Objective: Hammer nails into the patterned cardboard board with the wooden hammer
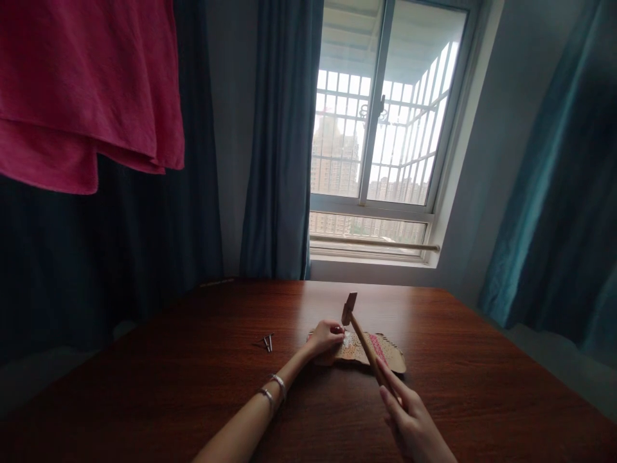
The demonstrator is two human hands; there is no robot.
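My right hand (407, 411) is wrapped round the wooden handle of a hammer (365, 344). The hammer's head is raised above the table, close to my left hand (328, 337). That left hand rests at the left end of a tan, uneven-edged sheet (359, 350), its fingers pinched together. What they hold, if anything, is too small to name. Dark speckles, a white patch and a pink band mark the sheet, which lies flat; whether it is leather or cardboard I cannot tell. Left of it lie several thin metal pins or rods (267, 343).
The dark reddish wooden table (193, 386) stretches out to the window wall. Ahead is a barred window (380, 128), with blue curtains (282, 141) beside it. A pink towel (87, 90) hangs at the upper left.
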